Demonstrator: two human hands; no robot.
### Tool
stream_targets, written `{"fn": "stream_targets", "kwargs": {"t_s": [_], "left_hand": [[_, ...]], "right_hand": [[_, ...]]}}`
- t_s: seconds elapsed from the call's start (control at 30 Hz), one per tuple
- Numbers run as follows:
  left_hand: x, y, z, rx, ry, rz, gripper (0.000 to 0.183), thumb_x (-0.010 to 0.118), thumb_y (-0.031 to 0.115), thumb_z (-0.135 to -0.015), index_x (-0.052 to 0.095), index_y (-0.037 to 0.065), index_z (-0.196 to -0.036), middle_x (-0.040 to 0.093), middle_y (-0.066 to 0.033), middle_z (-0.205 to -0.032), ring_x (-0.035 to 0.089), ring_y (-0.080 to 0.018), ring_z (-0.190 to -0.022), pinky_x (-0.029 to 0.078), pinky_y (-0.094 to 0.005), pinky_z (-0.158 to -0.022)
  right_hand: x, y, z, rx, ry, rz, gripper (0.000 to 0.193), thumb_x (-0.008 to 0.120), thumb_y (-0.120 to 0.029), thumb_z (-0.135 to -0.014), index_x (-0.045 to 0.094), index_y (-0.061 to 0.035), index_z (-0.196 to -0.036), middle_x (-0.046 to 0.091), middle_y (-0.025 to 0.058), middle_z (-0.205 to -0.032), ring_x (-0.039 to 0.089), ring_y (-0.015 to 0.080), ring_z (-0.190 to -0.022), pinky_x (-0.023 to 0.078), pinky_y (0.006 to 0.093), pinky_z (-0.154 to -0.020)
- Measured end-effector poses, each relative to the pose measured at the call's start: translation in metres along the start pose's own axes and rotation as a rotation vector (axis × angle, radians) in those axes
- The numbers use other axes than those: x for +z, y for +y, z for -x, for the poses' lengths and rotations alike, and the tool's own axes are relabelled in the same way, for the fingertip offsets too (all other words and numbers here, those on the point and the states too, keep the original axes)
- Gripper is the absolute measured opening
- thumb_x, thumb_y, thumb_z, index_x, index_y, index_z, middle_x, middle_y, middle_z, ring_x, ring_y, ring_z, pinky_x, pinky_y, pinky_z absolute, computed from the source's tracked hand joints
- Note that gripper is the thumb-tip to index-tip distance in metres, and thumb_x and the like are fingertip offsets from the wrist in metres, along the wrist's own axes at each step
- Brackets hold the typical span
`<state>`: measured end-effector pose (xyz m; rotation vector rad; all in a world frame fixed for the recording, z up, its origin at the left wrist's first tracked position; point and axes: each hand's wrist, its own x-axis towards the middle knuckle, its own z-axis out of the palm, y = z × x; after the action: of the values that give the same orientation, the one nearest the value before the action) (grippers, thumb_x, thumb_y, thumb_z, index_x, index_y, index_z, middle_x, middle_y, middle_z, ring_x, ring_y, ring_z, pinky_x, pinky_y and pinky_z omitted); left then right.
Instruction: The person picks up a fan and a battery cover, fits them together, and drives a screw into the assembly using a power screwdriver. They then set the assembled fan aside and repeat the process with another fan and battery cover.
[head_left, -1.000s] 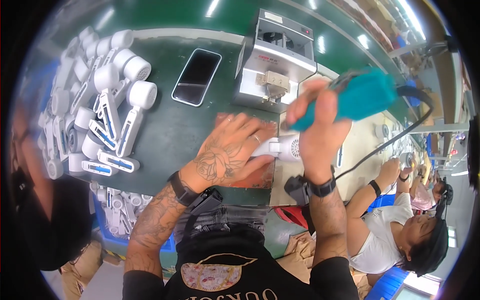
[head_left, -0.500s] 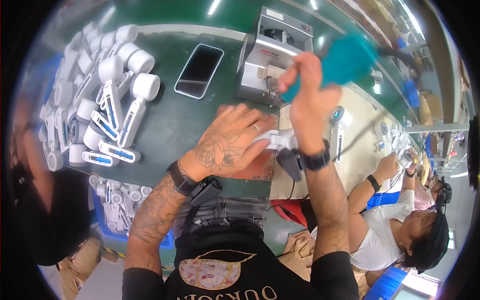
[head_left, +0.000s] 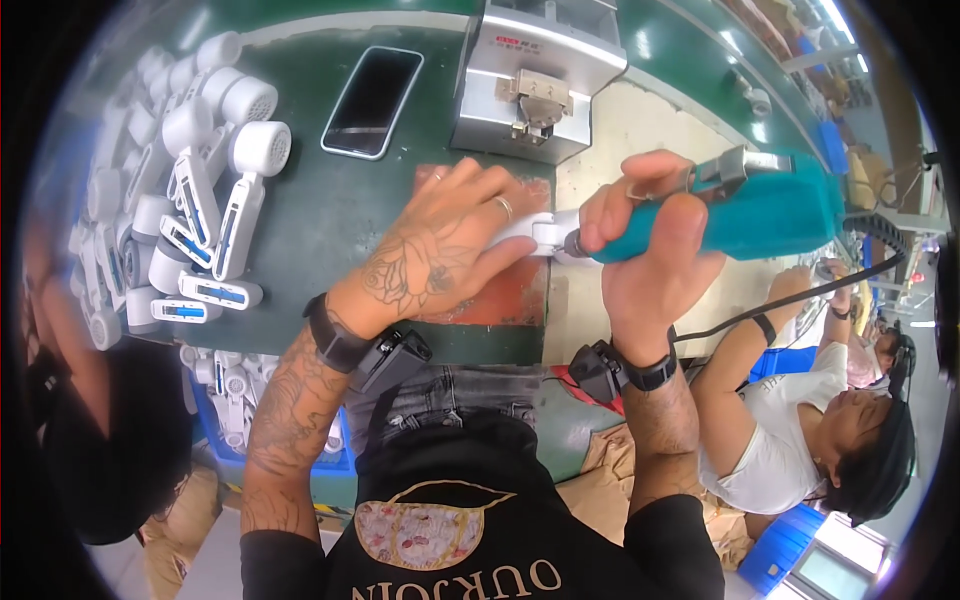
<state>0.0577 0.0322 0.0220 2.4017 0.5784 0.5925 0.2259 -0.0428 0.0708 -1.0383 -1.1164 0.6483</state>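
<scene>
My left hand (head_left: 440,245) presses flat over a white plastic handheld part (head_left: 528,235) lying on a red-brown mat (head_left: 500,295). Only the part's right end shows past my fingers. My right hand (head_left: 650,235) grips a teal electric screwdriver (head_left: 745,215), held nearly level, its tip against the white part's end. A black cable (head_left: 800,295) runs from the screwdriver's rear toward the right.
A heap of white handheld parts (head_left: 190,190) lies at the left on the green bench (head_left: 330,230). A dark phone (head_left: 372,100) and a grey metal machine (head_left: 535,90) stand behind. A blue bin (head_left: 225,420) of parts sits below. Another person (head_left: 800,430) works at my right.
My right hand swung the teal screwdriver up and away, then brought it back down level with its tip on the white part. My left hand stayed pressed on the part.
</scene>
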Motion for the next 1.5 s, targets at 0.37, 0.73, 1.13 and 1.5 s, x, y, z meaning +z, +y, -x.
{"fn": "stream_targets", "kwargs": {"t_s": [0.37, 0.73, 1.13, 1.5], "left_hand": [[0.008, -0.008, -0.004, 0.067, 0.088, -0.07, 0.037, 0.06, 0.025, -0.092, 0.063, 0.006, -0.123, 0.057, -0.0084, -0.107, 0.053, -0.0278, -0.099, 0.04, -0.043, -0.088], [0.0, -0.007, 0.003, 0.26, 0.198, -0.073, 0.035, 0.067, 0.022, -0.082, 0.065, 0.01, -0.114, 0.063, -0.0088, -0.107, 0.06, -0.0314, -0.098, 0.048, -0.0433, -0.082], [-0.104, -0.036, 0.108, -0.359, 1.332, 0.677, 0.051, 0.054, 0.015, -0.101, 0.037, -0.001, -0.146, 0.055, -0.0128, -0.132, 0.054, -0.0203, -0.12, 0.042, -0.0317, -0.104], [-0.002, 0.044, -0.013, -0.061, 0.57, 0.316, 0.019, 0.058, 0.001, -0.09, 0.061, 0.002, -0.109, 0.068, -0.0109, -0.093, 0.065, -0.0277, -0.09, 0.051, -0.0342, -0.083]], "right_hand": [[-0.002, 0.016, -0.004, 0.004, -0.035, 0.052, 0.045, 0.056, -0.043, -0.1, 0.048, 0.0002, -0.087, 0.05, 0.0094, -0.065, 0.05, 0.0195, -0.055, 0.043, 0.0328, -0.053], [-0.012, 0.036, 0.03, 0.104, 0.223, 0.14, 0.033, 0.056, -0.034, -0.101, 0.059, -0.0012, -0.1, 0.056, 0.0074, -0.072, 0.055, 0.0179, -0.065, 0.045, 0.0317, -0.059], [-0.01, -0.028, 0.072, -0.029, 0.135, -0.215, 0.058, 0.058, -0.062, -0.092, 0.047, -0.005, -0.097, 0.041, 0.0015, -0.06, 0.039, 0.0111, -0.046, 0.033, 0.0241, -0.044], [-0.037, -0.036, 0.096, 0.15, 0.117, -0.116, 0.066, 0.074, -0.056, -0.083, 0.048, 0.001, -0.104, 0.053, 0.0079, -0.07, 0.054, 0.0183, -0.059, 0.045, 0.0305, -0.052]]}}
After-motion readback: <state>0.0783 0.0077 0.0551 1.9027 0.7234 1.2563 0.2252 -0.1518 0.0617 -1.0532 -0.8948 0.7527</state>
